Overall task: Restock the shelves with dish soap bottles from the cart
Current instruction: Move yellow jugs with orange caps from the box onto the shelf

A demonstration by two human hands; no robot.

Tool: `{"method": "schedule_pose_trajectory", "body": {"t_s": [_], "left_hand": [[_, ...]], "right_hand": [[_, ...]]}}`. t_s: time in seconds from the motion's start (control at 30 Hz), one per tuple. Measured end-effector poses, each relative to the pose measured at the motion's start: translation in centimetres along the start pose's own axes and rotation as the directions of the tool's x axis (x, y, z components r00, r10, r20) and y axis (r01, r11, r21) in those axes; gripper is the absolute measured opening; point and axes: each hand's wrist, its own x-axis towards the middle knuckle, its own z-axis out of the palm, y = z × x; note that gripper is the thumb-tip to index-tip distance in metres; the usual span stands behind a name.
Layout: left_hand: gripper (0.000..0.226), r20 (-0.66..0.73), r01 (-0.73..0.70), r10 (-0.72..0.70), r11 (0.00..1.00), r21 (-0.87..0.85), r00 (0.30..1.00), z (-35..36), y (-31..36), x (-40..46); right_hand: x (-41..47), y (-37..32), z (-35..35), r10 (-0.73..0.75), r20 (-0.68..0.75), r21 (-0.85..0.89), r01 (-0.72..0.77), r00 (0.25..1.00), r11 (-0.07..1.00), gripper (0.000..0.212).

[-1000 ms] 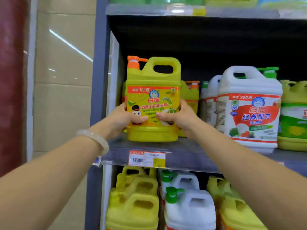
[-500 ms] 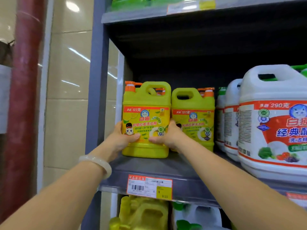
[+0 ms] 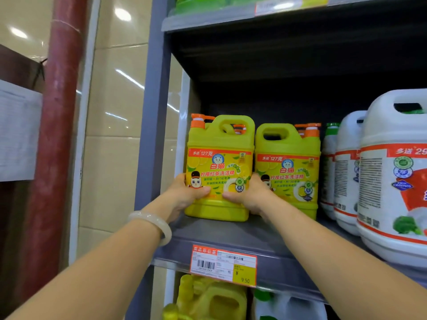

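Observation:
A yellow dish soap jug (image 3: 219, 144) with an orange pump cap stands upright on the grey shelf (image 3: 231, 236), at its far left end. My left hand (image 3: 184, 192) grips the jug's lower left side, thumb across the front label. My right hand (image 3: 248, 192) grips its lower right side, between it and a second matching yellow jug (image 3: 288, 158) standing just to the right. More orange pump caps show behind both jugs.
White soap jugs (image 3: 392, 172) fill the shelf to the right. A price tag (image 3: 223, 264) hangs on the shelf edge. Yellow and white jugs (image 3: 212, 301) sit on the shelf below. The grey upright (image 3: 150, 135), a tiled wall and a red pipe (image 3: 57, 112) lie left.
The jug has gone from the shelf's front edge further back into the shelf, level with the neighbouring yellow jug. Both hands stayed on its sides, and my view moved closer.

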Motion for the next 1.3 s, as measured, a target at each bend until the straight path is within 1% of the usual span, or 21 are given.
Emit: {"method": "schedule_pose_trajectory", "body": {"t_s": [0.13, 0.23, 0.3, 0.33, 0.4, 0.47, 0.5, 0.57, 0.67, 0.7, 0.77, 0.83, 0.87, 0.9, 0.97, 1.03, 1.1, 1.17, 1.23, 1.3], "left_hand": [[0.055, -0.028, -0.011, 0.012, 0.999, 0.043, 1.0, 0.2, 0.1, -0.1], [0.061, -0.079, -0.037, 0.044, 0.995, 0.095, 0.996, 0.4, 0.1, -0.3], [0.067, -0.132, -0.119, 0.144, 0.976, 0.181, 0.981, 0.5, 0.2, -0.7], [0.068, -0.152, -0.187, 0.234, 0.943, 0.274, 0.96, 0.5, 0.3, -1.0], [0.07, -0.155, -0.319, 0.437, 0.817, 0.48, 0.886, 0.9, 0.6, -1.8], [0.072, -0.075, -0.407, 0.579, 0.654, 0.638, 0.812, 1.3, 1.1, -3.2], [0.072, -0.01, -0.433, 0.61, 0.574, 0.695, 0.793, 1.5, 1.3, -4.1], [0.07, 0.144, -0.477, 0.621, 0.412, 0.776, 0.771, 1.5, 1.7, -6.0], [0.066, 0.361, -0.524, 0.549, 0.169, 0.835, 0.753, 0.5, 2.9, -8.9], [0.065, 0.402, -0.535, 0.521, 0.129, 0.835, 0.753, -0.2, 3.1, -10.2], [0.056, 0.425, -0.53, 0.5, 0.083, 0.844, 0.755, -1.7, 3.3, -12.4], [0.041, 0.441, -0.51, 0.458, 0.031, 0.86, 0.772, -3.7, 2.2, -15.5], [0.036, 0.452, -0.5, 0.416, 0.007, 0.866, 0.789, -4.8, 1.2, -17.3], [0.035, 0.458, -0.484, 0.354, -0.017, 0.875, 0.815, -5.9, -0.2, -19.2], [0.043, 0.449, -0.444, 0.173, -0.073, 0.893, 0.876, -8.3, -4.2, -23.2], [0.051, 0.417, -0.418, -0.028, -0.086, 0.905, 0.909, -10.9, -8.8, -27.7], [0.053, 0.36, -0.388, -0.213, -0.106, 0.915, 0.908, -13.7, -13.1, -32.3], [0.05, 0.288, -0.35, -0.355, -0.123, 0.929, 0.889, -16.5, -16.3, -36.7], [0.046, 0.214, -0.292, -0.452, -0.109, 0.95, 0.866, -18.8, -18.2, -40.1], [0.044, 0.159, -0.222, -0.503, -0.069, 0.972, 0.85, -20.9, -19.6, -42.3]], "right_hand": [[-0.7, -0.2, 0.0, 0.012, -0.008, -0.029, -0.012, 1.0, 0.999, 0.093], [-1.6, -0.4, -0.2, 0.033, -0.014, -0.061, -0.033, 0.999, 0.998, 0.088], [-2.3, -0.6, -0.6, 0.036, -0.035, -0.092, -0.039, 0.999, 0.995, 0.084], [-2.6, -0.8, -0.8, 0.023, -0.056, -0.131, -0.03, 0.998, 0.991, 0.083], [-3.7, -1.2, -1.4, -0.024, -0.092, -0.269, -0.001, 0.995, 0.963, 0.082], [-4.9, -1.7, -1.8, -0.079, -0.114, -0.41, 0.025, 0.99, 0.912, 0.079], [-5.5, -2.0, -1.9, -0.1, -0.117, -0.459, 0.035, 0.988, 0.888, 0.076], [-7.2, -3.0, -2.0, -0.137, -0.098, -0.552, 0.061, 0.986, 0.832, 0.073], [-10.3, -5.4, -1.7, -0.214, -0.021, -0.707, 0.137, 0.977, 0.694, 0.066], [-11.8, -6.1, -1.1, -0.251, 0.016, -0.741, 0.18, 0.968, 0.647, 0.062], [-15.1, -7.5, 0.0, -0.328, 0.077, -0.788, 0.259, 0.942, 0.559, 0.054], [-19.1, -7.6, 2.1, -0.342, 0.148, -0.811, 0.312, 0.928, 0.495, 0.044], [-21.1, -7.3, 3.4, -0.331, 0.187, -0.814, 0.334, 0.925, 0.474, 0.043], [-23.0, -6.8, 5.0, -0.312, 0.224, -0.807, 0.355, 0.923, 0.472, 0.043], [-26.9, -5.1, 8.7, -0.252, 0.301, -0.766, 0.391, 0.92, 0.51, 0.045], [-30.9, -2.8, 13.0, -0.172, 0.415, -0.714, 0.437, 0.893, 0.546, 0.045], [-34.9, -1.0, 17.4, -0.089, 0.527, -0.667, 0.476, 0.845, 0.573, 0.051], [-38.3, 0.5, 21.3, -0.025, 0.612, -0.609, 0.491, 0.791, 0.623, 0.05], [-41.1, 1.2, 24.4, -0.009, 0.677, -0.537, 0.502, 0.736, 0.678, 0.045], [-43.4, 1.6, 27.0, 0.002, 0.722, -0.486, 0.505, 0.692, 0.714, 0.041]]}}
